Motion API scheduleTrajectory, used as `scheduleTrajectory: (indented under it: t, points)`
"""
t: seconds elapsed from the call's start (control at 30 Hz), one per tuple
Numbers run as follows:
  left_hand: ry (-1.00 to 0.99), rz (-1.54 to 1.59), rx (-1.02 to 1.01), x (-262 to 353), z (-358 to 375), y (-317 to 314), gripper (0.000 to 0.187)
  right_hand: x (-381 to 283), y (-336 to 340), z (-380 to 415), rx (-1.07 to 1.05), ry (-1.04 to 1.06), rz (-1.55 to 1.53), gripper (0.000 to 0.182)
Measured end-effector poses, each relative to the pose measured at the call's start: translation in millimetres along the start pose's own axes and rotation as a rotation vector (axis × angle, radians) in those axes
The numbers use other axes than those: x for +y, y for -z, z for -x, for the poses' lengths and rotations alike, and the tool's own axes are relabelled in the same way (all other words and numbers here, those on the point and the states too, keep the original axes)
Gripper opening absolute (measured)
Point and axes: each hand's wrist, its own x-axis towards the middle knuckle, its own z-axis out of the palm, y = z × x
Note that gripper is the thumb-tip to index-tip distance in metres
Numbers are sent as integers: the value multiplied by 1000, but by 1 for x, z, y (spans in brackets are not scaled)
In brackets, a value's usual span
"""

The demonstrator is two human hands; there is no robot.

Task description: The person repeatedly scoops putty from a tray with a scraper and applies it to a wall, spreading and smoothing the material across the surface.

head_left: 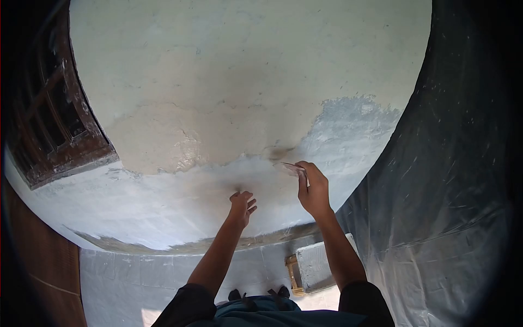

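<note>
My right hand (314,188) is closed on a thin, flat piece (293,168), pinched between thumb and fingers just in front of the wall (229,109). What the piece is made of cannot be made out. Lower and to the left, my left hand (242,207) is close to the white lower part of the wall, its fingers apart and slightly bent, with nothing in it. The wall is pale green and beige above, white below, with a rough grey-blue patch (351,117) at the right.
A wooden-framed window (54,103) is at the left. Dark plastic sheeting (436,180) hangs at the right. Below my right arm stands a white-topped block (316,267) with a wooden frame. Grey sheeting (163,272) covers the floor around my feet.
</note>
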Motion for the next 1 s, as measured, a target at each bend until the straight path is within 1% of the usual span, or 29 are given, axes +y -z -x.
scheduleTrajectory:
  t: [0.03, 0.07, 0.1, 0.17, 0.2, 0.23, 0.3, 0.37, 0.4, 0.47, 0.5, 0.57, 0.6, 0.63, 0.7, 0.73, 0.77, 0.83, 0.87, 0.9, 0.97, 1.0]
  points:
    - [3, 22, -4, -3, 1, -5, 47, 0, 7, -15, -45, 21, -30, 19]
    - [-6, 56, 46, -4, 1, -10, 49, -1, 12, -27, -86, 33, -73, 20]
    - [-15, 90, 96, -3, 3, -15, 52, -1, 13, -36, -98, 45, -65, 20]
    - [-13, 115, 111, -2, 7, -24, 55, 3, 9, -49, -181, 81, -66, 20]
    - [-8, 121, 133, -3, 11, -26, 57, 4, 6, -53, -191, 88, -64, 20]
    - [-10, 132, 132, -3, 13, -28, 57, 5, 2, -57, -197, 117, -47, 19]
    - [-21, 107, 102, -2, 17, -30, 63, 8, -4, -64, -210, 153, -31, 19]
    - [-32, 107, 87, -4, 17, -29, 65, 13, -5, -69, -120, 157, 7, 20]
    - [-42, 97, 72, -4, 16, -28, 67, 12, -1, -70, -126, 166, 11, 20]
    - [-43, 111, 54, -3, 10, -24, 70, 8, 8, -72, -37, 21, -58, 22]
    - [-41, 115, 40, -4, 10, -24, 72, 9, 8, -71, -47, 26, -58, 22]
    - [-51, 136, 42, -5, 9, -27, 73, 13, 5, -69, -105, 121, -79, 21]
    - [-60, 139, 41, -5, 9, -28, 73, 12, 0, -69, -126, 191, -41, 22]
    - [-55, 145, 45, -6, 9, -29, 73, 14, -3, -70, -135, 189, -42, 22]
    - [-61, 142, 35, -6, 6, -30, 72, 17, -7, -74, -59, 242, 18, 21]
    - [-63, 148, 37, -7, 5, -29, 72, 16, -3, -75, -28, 132, -37, 19]
    - [-61, 138, 31, -6, 3, -28, 72, 15, 2, -76, -33, 139, -38, 19]
    - [-61, 143, 23, -5, 1, -28, 71, 14, 11, -76, -27, 61, -55, 19]
    - [-68, 132, 18, -5, 0, -28, 73, 12, 12, -75, -92, 89, -17, 19]
    - [-75, 120, 14, -5, 0, -28, 74, 15, 10, -74, -103, 92, -14, 19]
    - [-65, 125, 17, -4, -1, -31, 75, 24, 2, -75, -217, 309, 34, 19]
    - [-60, 118, 22, -2, -2, -30, 76, 23, 4, -78, -166, 315, 57, 19]
